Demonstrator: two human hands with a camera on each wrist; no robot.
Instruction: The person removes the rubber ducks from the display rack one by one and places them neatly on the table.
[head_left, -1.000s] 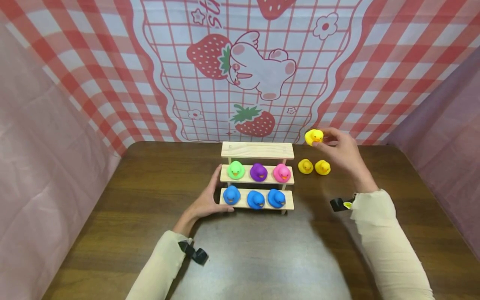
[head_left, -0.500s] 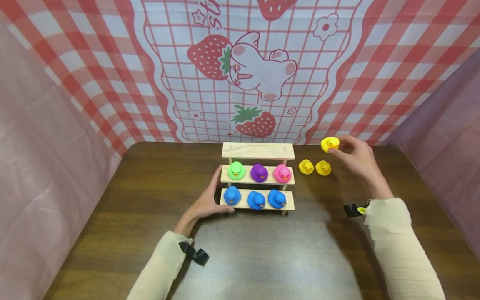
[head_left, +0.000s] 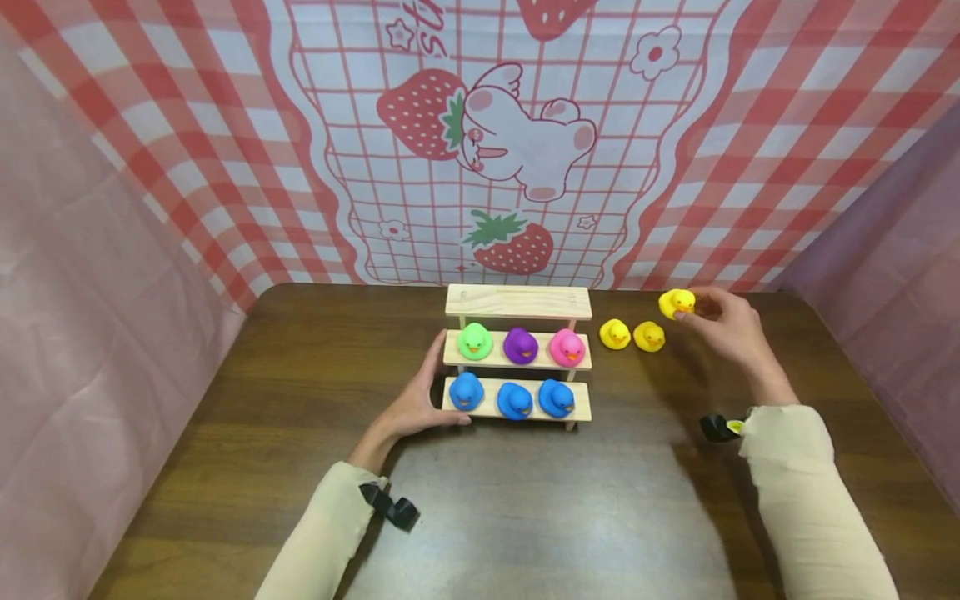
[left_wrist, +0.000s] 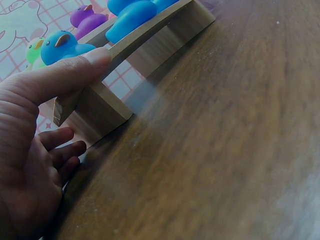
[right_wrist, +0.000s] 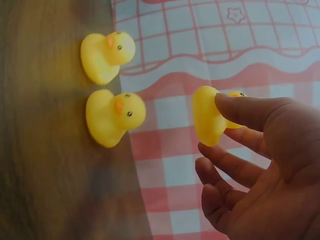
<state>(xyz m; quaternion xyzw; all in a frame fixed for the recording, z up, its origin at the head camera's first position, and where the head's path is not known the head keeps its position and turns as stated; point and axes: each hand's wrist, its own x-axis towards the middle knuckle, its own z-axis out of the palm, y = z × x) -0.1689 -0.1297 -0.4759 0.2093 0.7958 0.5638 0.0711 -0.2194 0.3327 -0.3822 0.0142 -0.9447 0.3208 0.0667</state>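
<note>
Just now your right hand, thumb and fingers pinching a yellow rubber duck, swung farther from the three-tier wooden rack your left hand grips, leaving that duck unshelved, two o'clock from the other yellow ducks.

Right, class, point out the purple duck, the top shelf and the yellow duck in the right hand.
Purple duck (head_left: 520, 342): head view, on its head.
Top shelf (head_left: 518, 301): head view, middle of its board.
Held yellow duck (right_wrist: 205, 116): right wrist view, on its body.
</note>
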